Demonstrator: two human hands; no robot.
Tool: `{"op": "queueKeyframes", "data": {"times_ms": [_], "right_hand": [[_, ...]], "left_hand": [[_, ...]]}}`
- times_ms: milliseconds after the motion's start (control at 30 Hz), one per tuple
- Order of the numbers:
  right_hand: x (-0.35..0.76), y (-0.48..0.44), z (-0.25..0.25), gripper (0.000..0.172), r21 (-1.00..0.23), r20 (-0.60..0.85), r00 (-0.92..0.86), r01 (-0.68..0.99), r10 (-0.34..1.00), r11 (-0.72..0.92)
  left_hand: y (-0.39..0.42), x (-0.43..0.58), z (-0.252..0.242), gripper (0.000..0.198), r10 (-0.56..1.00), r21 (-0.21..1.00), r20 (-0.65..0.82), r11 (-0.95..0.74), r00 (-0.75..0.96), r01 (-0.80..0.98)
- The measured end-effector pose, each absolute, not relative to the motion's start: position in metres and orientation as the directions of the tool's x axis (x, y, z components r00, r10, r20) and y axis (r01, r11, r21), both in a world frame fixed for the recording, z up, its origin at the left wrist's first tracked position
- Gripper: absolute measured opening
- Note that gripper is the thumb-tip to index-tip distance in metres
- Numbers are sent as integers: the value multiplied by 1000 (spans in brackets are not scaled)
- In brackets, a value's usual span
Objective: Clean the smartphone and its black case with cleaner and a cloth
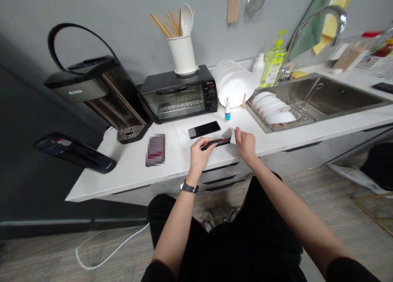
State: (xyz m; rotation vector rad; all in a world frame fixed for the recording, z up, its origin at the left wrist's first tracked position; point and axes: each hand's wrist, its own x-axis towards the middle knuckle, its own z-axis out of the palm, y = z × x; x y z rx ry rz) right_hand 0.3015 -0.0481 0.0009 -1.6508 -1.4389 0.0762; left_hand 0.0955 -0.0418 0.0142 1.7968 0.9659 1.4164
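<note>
Both hands hold a slim dark device over the near edge of the counter.

The device [216, 142] is black with a red strip, long axis running left to right, right end tilted slightly far. Left hand [199, 153] pinches its left end, fingers curled together. Right hand [245, 143] pinches a grey cloth [229, 134] against its right end. A black phone [204, 129] lies just beyond, on the white counter [129, 167].

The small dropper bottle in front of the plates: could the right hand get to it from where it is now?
Probably yes. The small dropper bottle stands alone on the counter, just beyond the right hand, with bare surface between. But that hand is pinching a grey cloth against the dark slim object, so it would have to let go first.
</note>
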Motion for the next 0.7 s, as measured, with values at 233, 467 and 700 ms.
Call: {"op": "queueKeyframes", "data": {"times_ms": [233, 467, 700], "right_hand": [[255, -33, 10, 66, -876, 421, 337, 391, 842, 281], [250, -47, 51, 61, -848, 530, 510, 323, 677, 421], [251, -50, 77, 47, -384, 824, 54, 786, 565, 485]], "left_hand": [[-42, 110, 37, 20, 824, 828, 549, -559, 138, 44], [-36, 117, 43, 19, 829, 707, 485, -559, 277, 434], [-18, 120, 17, 17, 894, 606, 327, -447, 306, 658]]}}
